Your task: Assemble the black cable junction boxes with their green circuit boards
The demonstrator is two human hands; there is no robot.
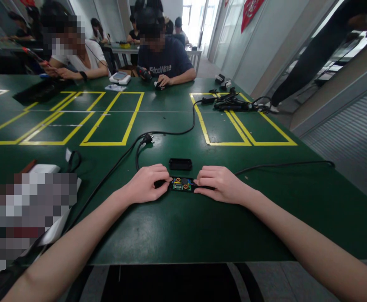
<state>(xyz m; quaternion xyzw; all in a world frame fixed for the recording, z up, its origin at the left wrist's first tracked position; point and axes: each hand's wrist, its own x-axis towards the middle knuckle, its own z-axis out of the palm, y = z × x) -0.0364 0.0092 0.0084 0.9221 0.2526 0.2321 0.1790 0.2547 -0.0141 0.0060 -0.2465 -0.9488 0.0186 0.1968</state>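
Note:
An opened power adapter (182,184) lies on the green table in front of me, its circuit board with copper-wound coils facing up in a black half-case. My left hand (148,183) pinches its left end between thumb and fingers. At the opposite end my right hand (218,183) is closed the same way, with part of the grip hidden by the fingers. Just behind the adapter sits the loose black case half (180,164), hollow side up and touched by neither hand.
A black cord (167,133) with a plug (147,139) curves across the table (146,239); another cord (284,163) runs right. Bundled cables (230,102) lie far right among yellow tape outlines. Blurred-out items lie at left. Two people (171,56) (89,58) work across the table.

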